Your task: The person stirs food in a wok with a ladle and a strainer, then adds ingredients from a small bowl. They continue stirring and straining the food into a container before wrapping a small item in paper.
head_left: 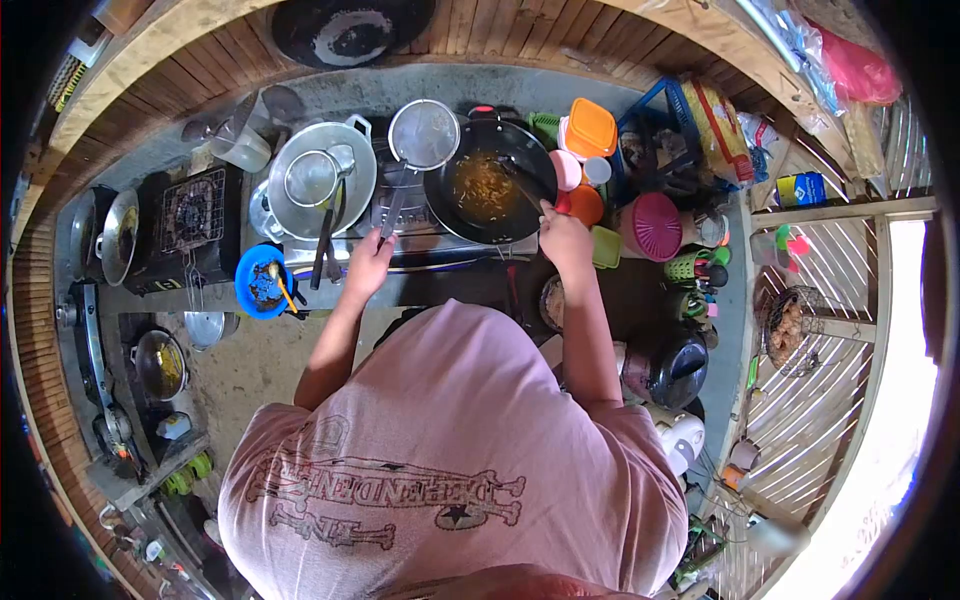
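Observation:
My left hand (370, 266) is closed around the handle of a round mesh strainer (424, 135). The strainer's bowl is raised between the basin and the wok, beside the wok's left rim. A black wok (456, 217) sits on the stove, with small brown pieces (484, 184) in oil at its bottom. On the wok's right side, my right hand (565, 240) grips a long-handled spatula (525, 186). Its far end reaches into the wok, and its blade is hard to make out.
A large metal basin (360, 205) to the left holds a second strainer (311, 178) and dark-handled utensils. Nearby is a blue bowl (250, 292) with dark contents. Plastic containers, including an orange-lidded one (592, 126) and a pink one (655, 226), crowd the right side.

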### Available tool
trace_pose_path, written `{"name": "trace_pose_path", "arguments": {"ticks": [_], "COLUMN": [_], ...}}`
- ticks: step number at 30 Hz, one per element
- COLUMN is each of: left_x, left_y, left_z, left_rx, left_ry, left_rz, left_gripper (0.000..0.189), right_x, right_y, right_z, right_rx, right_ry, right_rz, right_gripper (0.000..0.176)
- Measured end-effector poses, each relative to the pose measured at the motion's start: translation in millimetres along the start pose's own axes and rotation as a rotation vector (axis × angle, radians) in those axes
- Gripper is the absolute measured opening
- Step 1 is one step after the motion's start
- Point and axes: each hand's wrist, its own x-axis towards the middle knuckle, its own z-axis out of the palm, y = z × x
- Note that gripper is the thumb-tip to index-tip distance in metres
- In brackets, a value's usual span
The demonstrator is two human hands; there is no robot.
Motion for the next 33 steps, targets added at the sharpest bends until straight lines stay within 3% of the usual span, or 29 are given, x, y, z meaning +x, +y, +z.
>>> {"name": "trace_pose_path", "arguments": {"ticks": [16, 21, 33], "left_x": [0.7, 4.8, 12.4], "left_y": [1.2, 7.5, 8.4], "left_z": [-0.9, -2.4, 4.3], "left_rx": [0.012, 0.022, 0.013], "left_ry": [0.004, -0.065, -0.022], "left_rz": [-0.016, -0.117, 0.020], "left_gripper": [0.028, 0.025, 0.029], "right_x": [-37.5, -56.8, -84.1], "right_y": [-15.2, -2.4, 28.5], "right_z": [-5.5, -15.8, -40.6], "right_rx": [0.100, 0.097, 0.093], "right_ry": [-0.059, -0.120, -0.107], "right_rz": [-0.161, -0.117, -0.023], "right_gripper": [0.036, 0.035, 0.034]}}
